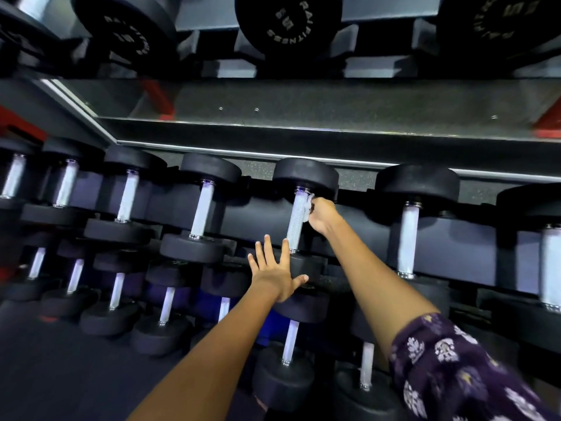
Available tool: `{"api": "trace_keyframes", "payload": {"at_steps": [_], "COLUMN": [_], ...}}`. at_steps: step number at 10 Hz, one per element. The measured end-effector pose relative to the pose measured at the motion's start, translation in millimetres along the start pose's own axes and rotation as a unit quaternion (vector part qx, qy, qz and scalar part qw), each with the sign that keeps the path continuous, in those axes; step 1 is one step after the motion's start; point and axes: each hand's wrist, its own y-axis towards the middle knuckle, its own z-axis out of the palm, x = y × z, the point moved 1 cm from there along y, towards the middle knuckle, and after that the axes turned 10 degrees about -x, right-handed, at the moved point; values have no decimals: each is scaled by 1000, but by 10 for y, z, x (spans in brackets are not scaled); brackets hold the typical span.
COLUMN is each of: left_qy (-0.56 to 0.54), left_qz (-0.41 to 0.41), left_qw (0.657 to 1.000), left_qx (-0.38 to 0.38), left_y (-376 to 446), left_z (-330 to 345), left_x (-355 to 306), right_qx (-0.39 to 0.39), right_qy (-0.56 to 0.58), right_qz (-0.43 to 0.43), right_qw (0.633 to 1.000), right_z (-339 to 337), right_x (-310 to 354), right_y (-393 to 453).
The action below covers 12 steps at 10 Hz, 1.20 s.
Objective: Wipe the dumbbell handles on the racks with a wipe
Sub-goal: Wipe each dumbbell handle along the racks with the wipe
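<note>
1. Pale lettering is curving round the end face of the dumbbell head (pixel 288 24) at 12 o'clock; it is appearing upside down and looks like "RAI FITNESS".
2. Similar ring lettering is showing on the head (pixel 127 33) at 11 o'clock, too blurred to read.
3. Another ring is showing on the head (pixel 501 19) at 1 o'clock, also unreadable.

A dim, cool-toned wide-angle view in which the dark weights sink into shadow. The chrome dumbbell handles (pixel 297 221) glare white-violet, brightest from 9 to 3 o'clock, and a thin bright line runs along the rack rail (pixel 273 153). Edges bow outward, and the patterned sleeve (pixel 455 372) at 5 o'clock is blurred.
</note>
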Motion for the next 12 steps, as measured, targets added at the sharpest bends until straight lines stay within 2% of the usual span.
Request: {"api": "trace_keyframes", "payload": {"at_steps": [1,2,3,4,6,7,8,9,10,11,12], "left_qy": [2,-2,0,2,8,7,2,3,-4,-5,-4], "left_qz": [3,3,4,5,10,9,8,11,8,11,8], "left_qw": [1000,1000,1000,1000,1000,1000,1000,1000,1000,1000,1000], "left_qx": [0,5,5,4,5,-1,-4,-6,-3,-3,-3], "left_y": [-3,-10,-6,10,5,5,10,11,-11,-3,7], "left_z": [-5,4,-4,-17,-3,-5,8,-2,-3,1,-11], "left_x": [-5,-4,-3,4,-10,20,13,3,22,13,10], "right_qx": [-29,-42,-34,-25,-2,-9,-29,-105,-169,-192,-166], "right_qy": [21,-5,35,125,93,141,69,-20,-43,-84,-177], "right_qz": [28,15,13,56,47,62,7,-92,-170,-273,-320], "right_qw": [999,999,999,990,995,988,997,990,970,939,916], "right_z": [-79,-98,-71,48,-78,-4,-44,-84,35,132,273], "right_x": [-67,-226,-223,-7,-48,66,70,52,-17,-36,-57], "right_y": [-75,-160,-223,-139,-206,-125,-68,-167,-259,-412,-451]}}
